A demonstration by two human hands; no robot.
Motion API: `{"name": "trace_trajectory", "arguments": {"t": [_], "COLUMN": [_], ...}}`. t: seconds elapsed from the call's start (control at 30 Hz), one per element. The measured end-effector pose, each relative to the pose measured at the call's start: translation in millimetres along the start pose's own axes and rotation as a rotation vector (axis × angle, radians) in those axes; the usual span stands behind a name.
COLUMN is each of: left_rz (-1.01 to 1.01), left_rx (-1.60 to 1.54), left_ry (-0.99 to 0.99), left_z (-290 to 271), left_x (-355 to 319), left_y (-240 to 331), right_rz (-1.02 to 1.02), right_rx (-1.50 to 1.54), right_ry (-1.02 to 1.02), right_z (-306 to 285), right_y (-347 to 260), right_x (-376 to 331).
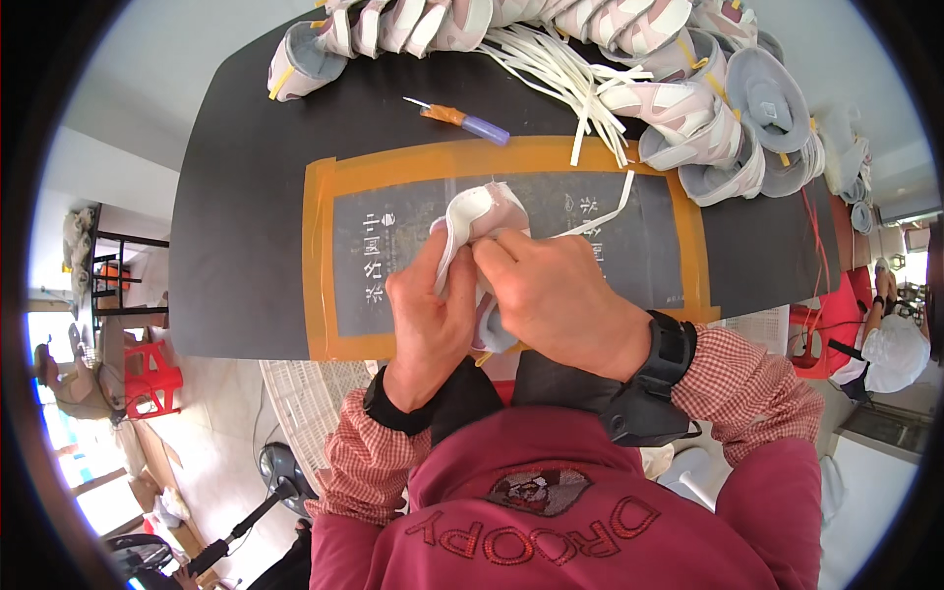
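Note:
Above the mat, my left hand (433, 310) is closed round a white and pale pink shoe upper (487, 208), its thumb and fingers along the upper's left side. My right hand (560, 295) is closed in a pinch against the upper. A narrow white strip (612, 211) comes out from behind that hand and trails to the upper right. The fingertips of my right hand are partly hidden in the folds. A bit of the upper's grey lining (495, 329) shows below, between my hands.
A hook tool (477, 126) with a purple handle lies beyond the orange-taped mat (320, 246). Farther back are a bundle of white strips (551, 69) and a row of similar shoe uppers (688, 118). Red stools (149, 381) stand on the floor. Another person (895, 349) sits far right.

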State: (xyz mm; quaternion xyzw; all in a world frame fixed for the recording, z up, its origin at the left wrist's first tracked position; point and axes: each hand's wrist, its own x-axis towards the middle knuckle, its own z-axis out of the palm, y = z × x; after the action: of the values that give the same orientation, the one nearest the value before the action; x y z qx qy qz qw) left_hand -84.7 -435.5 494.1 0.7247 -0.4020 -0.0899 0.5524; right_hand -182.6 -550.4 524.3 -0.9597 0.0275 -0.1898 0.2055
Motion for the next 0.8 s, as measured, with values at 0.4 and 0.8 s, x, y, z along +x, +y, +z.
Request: {"name": "trace_trajectory", "arguments": {"t": [0.4,0.8], "left_rz": [-0.073,-0.188], "left_rx": [-0.030,-0.141], "left_ry": [0.078,-0.065], "left_z": [5,-11], "left_x": [0,3], "left_y": [2,29], "right_rz": [0.085,0.306], "right_rx": [-0.022,0.473], "right_ry": [-0.012,0.202], "right_z": [-11,-46], "right_y": [-3,22], "right_x": [-3,-14]}}
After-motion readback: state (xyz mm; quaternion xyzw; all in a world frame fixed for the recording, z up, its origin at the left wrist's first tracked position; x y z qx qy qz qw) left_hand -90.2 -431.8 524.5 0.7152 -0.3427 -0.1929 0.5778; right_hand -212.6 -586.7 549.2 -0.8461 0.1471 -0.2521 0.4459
